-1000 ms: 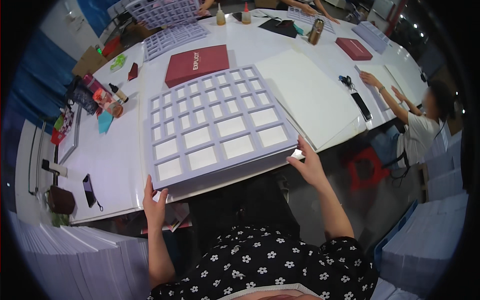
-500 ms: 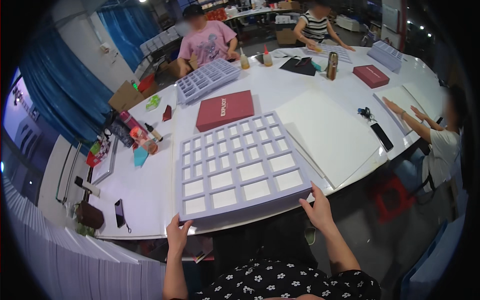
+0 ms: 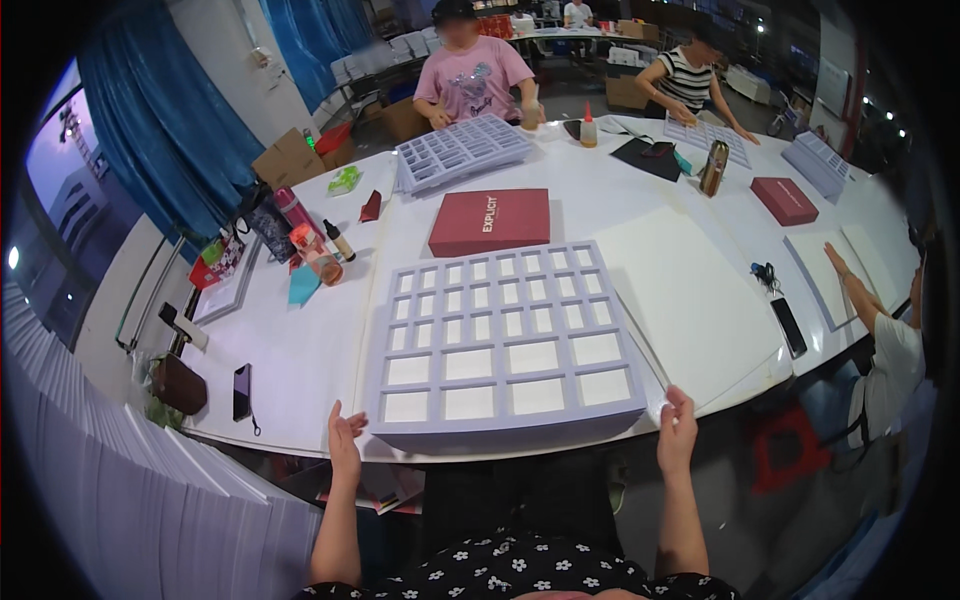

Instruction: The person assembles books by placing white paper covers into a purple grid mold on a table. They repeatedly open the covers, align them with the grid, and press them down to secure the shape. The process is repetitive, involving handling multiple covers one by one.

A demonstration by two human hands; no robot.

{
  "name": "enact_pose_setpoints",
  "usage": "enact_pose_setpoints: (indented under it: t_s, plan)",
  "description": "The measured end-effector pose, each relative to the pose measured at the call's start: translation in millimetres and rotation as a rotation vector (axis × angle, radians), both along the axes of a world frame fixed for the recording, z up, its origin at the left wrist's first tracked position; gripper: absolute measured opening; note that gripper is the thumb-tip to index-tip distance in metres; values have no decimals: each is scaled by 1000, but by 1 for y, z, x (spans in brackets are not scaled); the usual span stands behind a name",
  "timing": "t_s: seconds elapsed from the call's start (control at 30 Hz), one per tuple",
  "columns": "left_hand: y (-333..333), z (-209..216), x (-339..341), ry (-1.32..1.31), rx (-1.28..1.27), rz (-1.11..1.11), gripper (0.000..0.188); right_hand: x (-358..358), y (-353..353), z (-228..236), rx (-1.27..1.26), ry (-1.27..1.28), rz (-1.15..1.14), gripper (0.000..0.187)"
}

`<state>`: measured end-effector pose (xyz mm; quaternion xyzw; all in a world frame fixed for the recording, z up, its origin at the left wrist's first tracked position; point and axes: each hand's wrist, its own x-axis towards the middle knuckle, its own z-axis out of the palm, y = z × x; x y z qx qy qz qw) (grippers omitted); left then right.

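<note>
Grey compartment tray (image 3: 505, 340) lies flat on the white bench (image 3: 300, 350), its near edge at the bench's front rim, directly before the person. Grid of square and oblong cells, larger cells in the near rows, smaller toward the far side. Left hand (image 3: 344, 438) raised just off the tray's near left corner, palm open, fingers spread, holding nothing; no contact seen. Right hand (image 3: 677, 432) at the near right corner, fingers loosely open, fingertips just beside or touching the corner edge; cannot tell which. A large white board (image 3: 690, 300) lies to the right of the tray, partly under its edge. A dark red flat box (image 3: 490, 222) sits beyond the tray's far side. A black phone (image 3: 241, 391) lies to the left near the bench rim.
</note>
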<state>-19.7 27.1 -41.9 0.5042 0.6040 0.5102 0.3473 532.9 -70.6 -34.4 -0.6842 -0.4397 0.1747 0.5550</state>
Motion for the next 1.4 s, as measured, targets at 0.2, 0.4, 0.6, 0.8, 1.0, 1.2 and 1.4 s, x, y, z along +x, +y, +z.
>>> enact_pose_setpoints:
  t_s: [0.2, 0.4, 0.6, 0.8, 1.0, 1.2, 1.4]
  plan:
    - [19, -51, -36, 958, 21, 214, 58, 64, 31, -23, -325, -631, -207, 67]
    - [15, -54, -10, 1032, 49, 340, 54, 69, 41, -54, -537, -880, -220, 74]
    - [14, -47, -4, 1061, 111, 327, 45, 66, 40, -42, -598, -1025, -194, 69]
    - [14, -42, 2, 1080, 114, 328, 40, 72, 49, -70, -576, -1269, -252, 44]
    - [15, -39, 1, 1054, 124, 330, 40, 70, 50, -64, -561, -1377, -262, 39]
    - [11, -37, -1, 1063, 122, 347, 38, 65, 54, -7, -727, -1086, -34, 37]
    - [16, -40, 3, 1015, 118, 337, 39, 82, 54, 5, -663, -1167, 89, 14]
